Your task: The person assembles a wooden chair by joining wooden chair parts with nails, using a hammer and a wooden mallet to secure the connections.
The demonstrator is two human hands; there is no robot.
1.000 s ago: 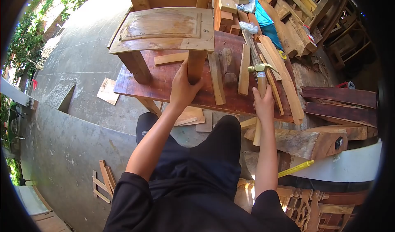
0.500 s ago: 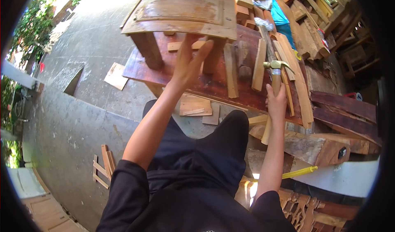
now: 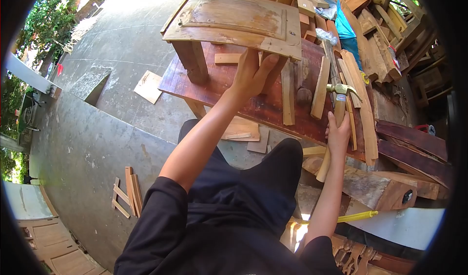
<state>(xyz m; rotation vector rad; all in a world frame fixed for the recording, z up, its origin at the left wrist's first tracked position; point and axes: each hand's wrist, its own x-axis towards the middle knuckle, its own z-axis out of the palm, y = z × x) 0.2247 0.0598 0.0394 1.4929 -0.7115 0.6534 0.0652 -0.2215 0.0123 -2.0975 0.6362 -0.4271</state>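
Observation:
A small wooden chair (image 3: 234,24) with a worn panelled seat stands on a reddish-brown wooden table (image 3: 224,92). My left hand (image 3: 254,72) is at the seat's front edge, beside the right front leg. Its thumb lies by the leg and its fingers curl up under the seat, where their tips are hidden. My right hand (image 3: 339,128) is wrapped round the wooden handle of a claw hammer (image 3: 340,92), held upright with its metal head uppermost. The hammer is over the table's right end, among loose wood strips (image 3: 320,87).
Planks and offcuts (image 3: 375,46) are piled at the far right, with a blue plastic sheet (image 3: 347,26). A thick timber (image 3: 380,187) and a yellow corrugated tube (image 3: 358,216) lie at my right. Wood pieces (image 3: 127,192) rest on the concrete floor (image 3: 87,158) to my left.
The whole view has shifted, so the chair, table and hammer sit further right and mostly lower. My left hand has come slightly closer to the chair's right front leg. The hammer stays in my right hand.

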